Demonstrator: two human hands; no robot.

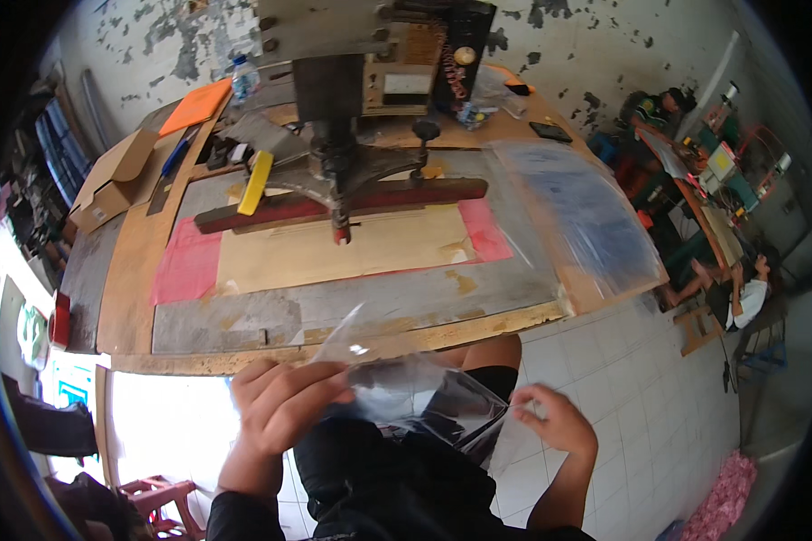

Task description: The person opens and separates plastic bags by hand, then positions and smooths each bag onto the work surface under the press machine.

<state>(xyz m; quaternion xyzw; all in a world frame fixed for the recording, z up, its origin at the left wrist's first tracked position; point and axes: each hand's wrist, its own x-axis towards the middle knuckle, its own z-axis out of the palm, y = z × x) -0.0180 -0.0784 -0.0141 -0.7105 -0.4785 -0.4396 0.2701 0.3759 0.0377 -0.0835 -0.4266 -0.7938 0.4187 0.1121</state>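
A clear plastic sheet or bag stretches between my two hands above my lap, just off the table's front edge. My left hand grips its left end, fingers closed over the film, with a pointed corner sticking up beside them. At the opposite end, my right hand pinches the film's edge between thumb and fingers. Ahead stands a press with a long dark red bar. Under the bar lies a tan sheet with pink ends on the grey work plate.
A stack of clear film covers the table's right side. At left are an open cardboard box, an orange folder and a yellow tool. A phone rests at back right. Two people sit farther right, near machines.
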